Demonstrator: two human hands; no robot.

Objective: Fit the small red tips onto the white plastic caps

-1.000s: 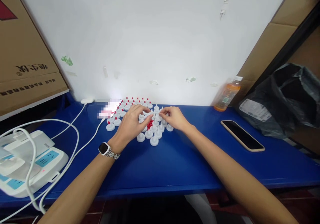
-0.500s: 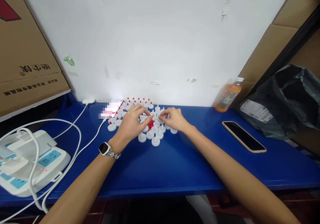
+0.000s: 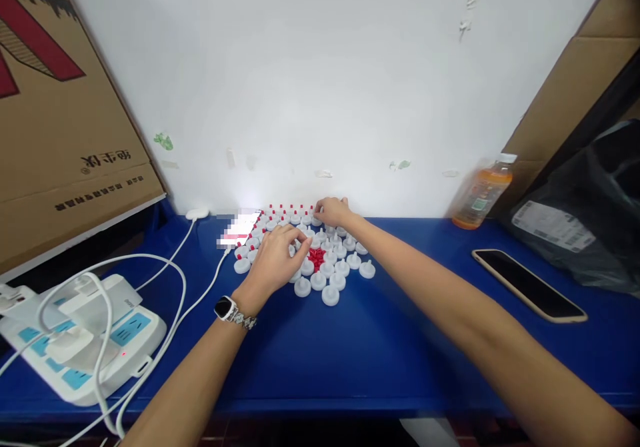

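White nozzle caps point(image 3: 331, 295) with pointed spouts stand in a cluster on the blue table, several around a small pile of red tips point(image 3: 317, 258). White caps with red tips point(image 3: 242, 265) line the left and back of the cluster. My left hand point(image 3: 277, 255), with a watch point(image 3: 226, 308) on its wrist, hovers over the left of the pile. Its thumb and forefinger are nearly together; whatever is between them is too small to make out. At the back row by the wall, my right hand point(image 3: 334, 212) pinches a red-tipped white cap point(image 3: 316, 220), partly hidden by its fingers.
A power strip point(image 3: 135, 330) with looping white cables lies at the left. A lit phone point(image 3: 243, 227) is behind the caps. To the right are another phone point(image 3: 530, 286), a bottle of orange drink point(image 3: 483, 194) and a black plastic bag point(image 3: 575, 200). Cardboard boxes point(image 3: 75, 147) flank the table.
My right hand has moved from beside the red pile back to the row by the wall. My left hand stays over the cluster. The view has shifted slightly.
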